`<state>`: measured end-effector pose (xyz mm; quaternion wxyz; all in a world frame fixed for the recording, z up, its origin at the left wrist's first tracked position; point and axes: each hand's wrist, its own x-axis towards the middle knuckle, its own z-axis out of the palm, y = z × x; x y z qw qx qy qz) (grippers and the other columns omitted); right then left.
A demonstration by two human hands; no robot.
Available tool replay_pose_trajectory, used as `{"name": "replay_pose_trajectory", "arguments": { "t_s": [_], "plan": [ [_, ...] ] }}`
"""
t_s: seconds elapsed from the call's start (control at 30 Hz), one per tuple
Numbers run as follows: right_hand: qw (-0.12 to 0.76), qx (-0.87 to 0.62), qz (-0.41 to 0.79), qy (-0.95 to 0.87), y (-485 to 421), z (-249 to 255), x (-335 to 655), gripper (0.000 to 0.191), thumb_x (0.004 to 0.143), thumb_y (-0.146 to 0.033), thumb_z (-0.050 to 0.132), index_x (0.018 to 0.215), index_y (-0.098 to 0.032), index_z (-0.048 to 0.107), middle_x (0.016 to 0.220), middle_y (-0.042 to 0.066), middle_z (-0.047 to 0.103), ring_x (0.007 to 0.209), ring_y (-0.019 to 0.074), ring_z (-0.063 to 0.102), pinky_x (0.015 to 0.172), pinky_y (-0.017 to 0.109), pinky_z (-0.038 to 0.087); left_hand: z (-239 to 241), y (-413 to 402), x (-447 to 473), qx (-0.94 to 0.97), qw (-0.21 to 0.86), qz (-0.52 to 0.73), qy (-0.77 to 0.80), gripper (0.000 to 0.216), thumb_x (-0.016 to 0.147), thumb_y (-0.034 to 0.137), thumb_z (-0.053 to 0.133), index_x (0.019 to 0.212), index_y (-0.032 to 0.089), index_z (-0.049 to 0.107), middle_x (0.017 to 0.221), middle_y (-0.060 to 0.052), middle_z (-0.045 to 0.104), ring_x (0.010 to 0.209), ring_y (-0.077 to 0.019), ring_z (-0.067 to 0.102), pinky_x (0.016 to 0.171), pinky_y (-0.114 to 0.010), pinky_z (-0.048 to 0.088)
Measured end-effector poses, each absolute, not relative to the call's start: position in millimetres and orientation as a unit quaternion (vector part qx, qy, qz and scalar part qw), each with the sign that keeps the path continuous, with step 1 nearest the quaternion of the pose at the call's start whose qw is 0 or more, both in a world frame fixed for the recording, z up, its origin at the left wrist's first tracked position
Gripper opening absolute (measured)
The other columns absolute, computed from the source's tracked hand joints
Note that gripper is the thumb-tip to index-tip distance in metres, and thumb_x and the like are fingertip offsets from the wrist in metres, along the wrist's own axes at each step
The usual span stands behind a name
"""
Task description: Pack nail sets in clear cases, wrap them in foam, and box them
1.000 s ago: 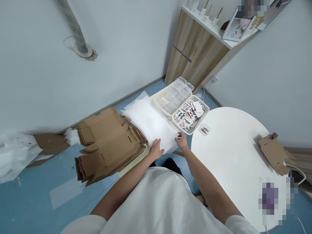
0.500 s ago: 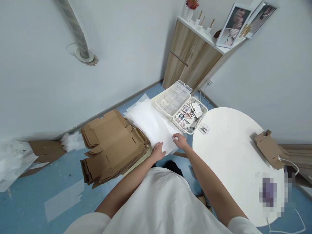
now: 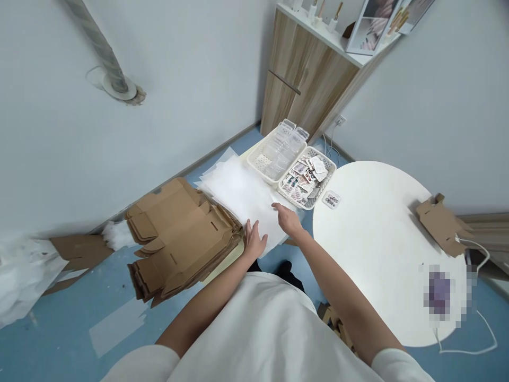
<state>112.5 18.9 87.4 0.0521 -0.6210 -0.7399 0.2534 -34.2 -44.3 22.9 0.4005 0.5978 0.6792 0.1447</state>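
Observation:
A pile of thin white translucent sheets (image 3: 234, 185) lies at the centre, its edges fanned out at the far end. My left hand (image 3: 254, 241) rests on the near edge of the pile, fingers spread and open. At the pile's right side is my right hand (image 3: 289, 220), its index finger stretched out over the top sheet and the other fingers partly hidden beneath the hand. I see nothing held in either hand. Just left of the sheets is a stack of flattened brown cardboard boxes (image 3: 183, 228).
Beyond the sheets stand a white basket of clear plastic cases (image 3: 260, 162) and a basket of printed cards (image 3: 332, 168). To the right, a round white table (image 3: 369, 228) bears a small clear case (image 3: 331, 199) and a folded cardboard box (image 3: 439, 225). A wooden cabinet (image 3: 310, 69) stands behind.
My right hand has let go of the sheet edge it was pinching, and its index finger now extends. My left hand's fingers have spread. The top sheet lies flatter, and the camera view has shifted.

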Motion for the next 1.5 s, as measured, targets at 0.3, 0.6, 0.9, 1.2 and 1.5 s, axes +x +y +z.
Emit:
{"name": "replay_pose_trajectory", "arguments": {
  "t_s": [0.3,0.6,0.9,1.2,1.5],
  "plan": [
    [0.265,-0.703,0.262,-0.605,-34.7,124.5,193.7,0.045,0.07,-0.004,0.027,0.099,-0.021,0.057,0.107,0.003,0.057,0.097,0.0182,0.053,0.081,0.031,0.042,36.8,-43.4,25.4,0.539,0.442,0.228,0.679,0.081,0.08,0.041,0.044,0.135,0.022,-0.013,0.144,-0.013,-0.011,0.13,-0.024,0.019,0.102,-0.037,0.026],
    [0.508,-0.741,0.185,-0.398,-145.0,122.4,311.3,0.038,0.074,-0.015,0.028,0.094,-0.019,0.06,0.114,0.006,0.056,0.106,0.0171,0.049,0.089,0.034,0.038,55.1,-78.4,130.7,0.539,0.622,0.208,0.528,0.081,0.071,0.031,0.06,0.136,0.023,0.011,0.13,-0.013,0.039,0.092,-0.0185,0.058,0.078,-0.031,0.047],
    [0.467,-0.831,0.23,-0.196,-271.2,73.2,408.6,0.05,0.075,-0.032,0.038,0.121,-0.013,0.046,0.087,0.008,0.064,0.067,0.0172,0.058,0.06,0.029,0.046,55.5,-112.0,241.2,0.758,0.48,0.147,0.416,0.052,0.071,0.016,0.054,0.122,0.018,0.041,0.123,-0.008,0.046,0.107,-0.0192,0.05,0.097,-0.035,0.036],
    [0.346,-0.873,0.244,-0.242,-297.9,39.1,445.6,0.052,0.073,-0.029,0.045,0.123,-0.017,0.043,0.124,0.01,0.042,0.104,0.0201,0.049,0.09,0.033,0.039,33.3,-128.4,278.0,0.834,0.369,0.055,0.408,0.043,0.074,0.017,0.047,0.117,0.018,0.046,0.119,-0.008,0.047,0.114,-0.0208,0.044,0.099,-0.038,0.034],
    [0.098,-0.879,0.22,-0.411,-299.2,35.9,418.5,0.051,0.079,-0.033,0.044,0.127,-0.022,0.036,0.142,0.01,0.021,0.13,0.0258,0.016,0.1,0.044,0.02,44.4,-154.0,269.4,0.867,0.263,-0.001,0.423,0.047,0.078,0.03,0.045,0.124,0.018,0.04,0.137,-0.013,0.029,0.125,-0.0288,0.027,0.099,-0.044,0.027]
  ]
}}
